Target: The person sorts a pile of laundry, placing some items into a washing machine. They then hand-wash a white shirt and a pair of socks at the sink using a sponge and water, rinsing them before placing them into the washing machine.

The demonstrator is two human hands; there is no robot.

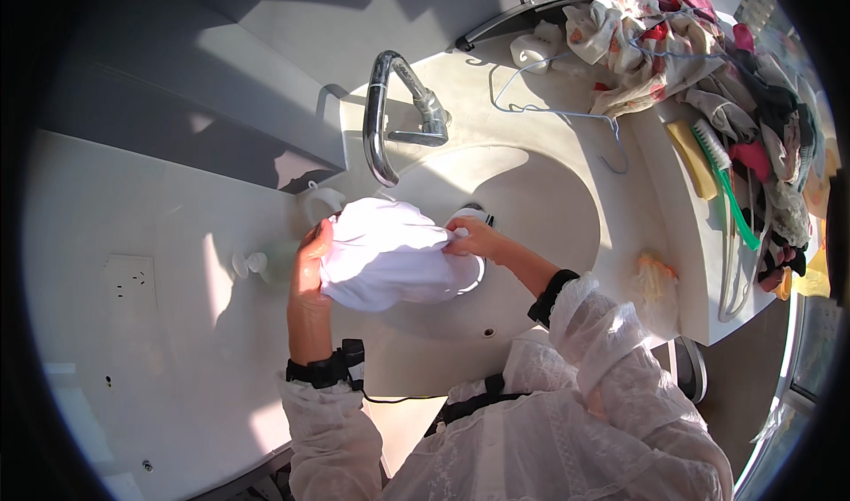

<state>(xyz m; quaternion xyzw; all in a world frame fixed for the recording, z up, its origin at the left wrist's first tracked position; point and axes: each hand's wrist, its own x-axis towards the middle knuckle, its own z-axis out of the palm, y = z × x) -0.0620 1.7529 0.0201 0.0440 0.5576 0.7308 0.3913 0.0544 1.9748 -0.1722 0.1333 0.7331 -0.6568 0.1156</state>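
A white cloth garment [392, 255] is stretched between both hands above the near left part of the sink basin [558, 235]. My left hand [312, 255] grips its left end, the thumb on top and the other fingers hidden behind the cloth. My right hand [473, 237] pinches the gathered right end of the fabric. A part with a dark stripe shows just beyond the right hand, over the drain area. The chrome faucet [375, 122] arches behind the cloth, its spout ending just above the cloth's far edge.
Right of the basin, a ledge holds piled clothes [664, 56], a green-handled scrub brush [727, 182] and a yellow bar [692, 159]. A blue wire hanger [551, 111] lies on the counter behind the basin. A white container [322, 202] and a pump bottle [251, 264] stand at left.
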